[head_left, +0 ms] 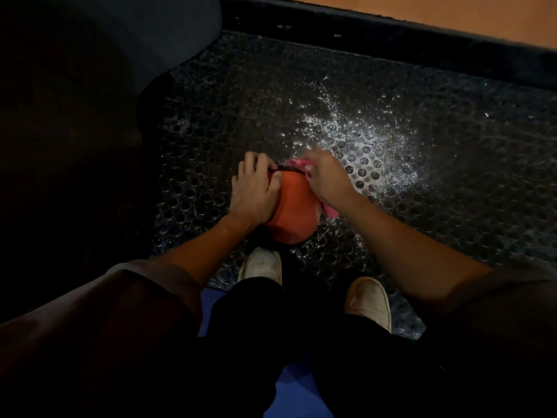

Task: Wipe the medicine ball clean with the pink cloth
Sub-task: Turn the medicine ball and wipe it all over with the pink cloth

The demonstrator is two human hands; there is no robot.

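Orange medicine ball (291,208) sits on the perforated black rubber mat (437,212), the left hand (256,188) curled over its left side while the right hand (327,176) clutches the pink cloth (331,212) against its upper right.

place: gym | evidence: perforated black rubber mat (452,212), orange medicine ball (294,206)

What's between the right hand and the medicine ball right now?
The pink cloth: in the head view it is bunched under the right hand, against the far right side of the medicine ball.
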